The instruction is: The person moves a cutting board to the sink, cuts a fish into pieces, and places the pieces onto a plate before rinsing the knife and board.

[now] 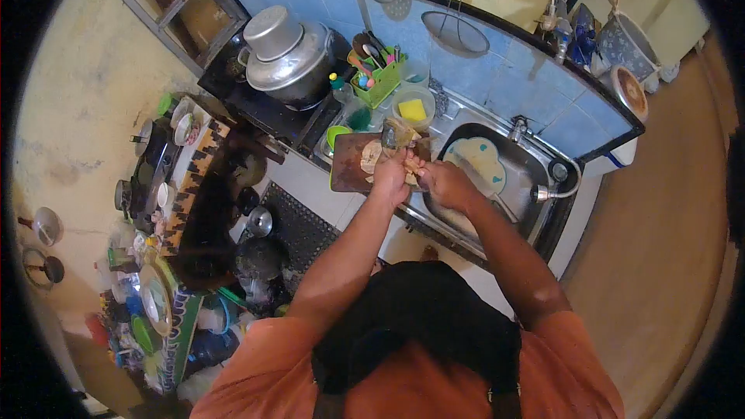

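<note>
Over a brown cutting board (346,167) my left hand (392,174) and my right hand (448,185) come close together. Their fingers are closed around a small pale tan piece (415,166), whose kind I cannot make out. A flat, pale, roundish piece (371,157) lies on the board, left of my left hand. Just beyond my fingertips is a crumpled, partly see-through wrapper (400,133) with something yellowish-brown. My hands hide part of the board.
To the right, a sink (535,221) contains a pale flower-shaped plate (477,161) under a faucet (551,194). Behind the board stand a tub with a yellow sponge (412,110), a green utensil basket (380,85) and a soap bottle (353,112). A large pot (291,62) sits on the stove.
</note>
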The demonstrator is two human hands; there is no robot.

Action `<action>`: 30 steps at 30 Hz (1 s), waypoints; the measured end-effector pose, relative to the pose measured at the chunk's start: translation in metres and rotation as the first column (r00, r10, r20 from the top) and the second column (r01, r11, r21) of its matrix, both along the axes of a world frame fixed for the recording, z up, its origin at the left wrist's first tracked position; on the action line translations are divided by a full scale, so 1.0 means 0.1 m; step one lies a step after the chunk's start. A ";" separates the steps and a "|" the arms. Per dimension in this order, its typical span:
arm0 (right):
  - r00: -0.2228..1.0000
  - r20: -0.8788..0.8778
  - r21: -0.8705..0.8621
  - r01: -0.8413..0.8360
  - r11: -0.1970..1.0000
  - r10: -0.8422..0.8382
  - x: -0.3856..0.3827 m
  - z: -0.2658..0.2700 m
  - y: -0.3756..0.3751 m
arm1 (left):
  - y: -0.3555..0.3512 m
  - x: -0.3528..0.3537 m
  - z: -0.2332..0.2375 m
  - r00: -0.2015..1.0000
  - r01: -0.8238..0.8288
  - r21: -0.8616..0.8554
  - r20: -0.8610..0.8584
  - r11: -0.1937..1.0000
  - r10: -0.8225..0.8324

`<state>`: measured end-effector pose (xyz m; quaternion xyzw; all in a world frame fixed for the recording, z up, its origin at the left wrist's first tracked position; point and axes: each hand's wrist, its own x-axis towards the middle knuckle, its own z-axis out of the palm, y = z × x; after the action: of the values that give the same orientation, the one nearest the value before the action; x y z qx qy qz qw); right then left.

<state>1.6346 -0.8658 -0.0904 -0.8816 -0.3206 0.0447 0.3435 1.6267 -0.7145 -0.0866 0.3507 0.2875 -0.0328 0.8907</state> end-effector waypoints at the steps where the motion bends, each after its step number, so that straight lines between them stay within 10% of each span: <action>1: 0.996 -0.079 0.001 0.030 1.000 -0.029 0.00 0.00 0.01 | 0.01 0.01 -0.04 1.000 -0.001 -0.003 0.000 1.000 0.001; 10: 0.932 -0.336 0.020 0.154 0.988 -0.139 -0.06 0.01 0.17 | 0.08 0.03 -0.20 0.984 0.013 0.002 0.180 1.000 -0.013; 18: 0.801 -0.591 -0.027 0.099 0.995 -0.096 0.04 0.15 0.12 | 0.06 0.11 -0.21 0.846 -0.239 0.592 0.516 0.770 -0.134; 21: 0.785 -0.617 -0.116 -0.164 0.980 0.059 0.10 -0.27 -0.07 | 0.35 0.11 0.20 0.974 -0.040 0.629 0.198 0.776 -0.111; 24: 0.713 -0.695 -0.042 -0.167 0.985 0.091 -0.02 -0.36 -0.21 | 0.80 0.44 -0.08 0.888 -0.175 0.607 0.437 0.775 -0.143; 27: 0.752 -0.653 0.023 -0.096 0.995 0.088 0.04 -0.39 -0.14 | 1.02 0.37 -0.04 0.897 -0.056 0.333 0.431 0.941 -0.099; 30: 0.487 -0.873 0.233 0.427 0.874 -0.005 0.32 -0.60 0.08 | 1.15 0.22 0.02 0.943 0.021 0.243 0.319 0.970 -0.100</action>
<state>1.6668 -0.8575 -0.1505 -0.6818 0.0049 0.3553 0.6395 1.6486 -0.5991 -0.0851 0.4634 0.1259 0.0330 0.8766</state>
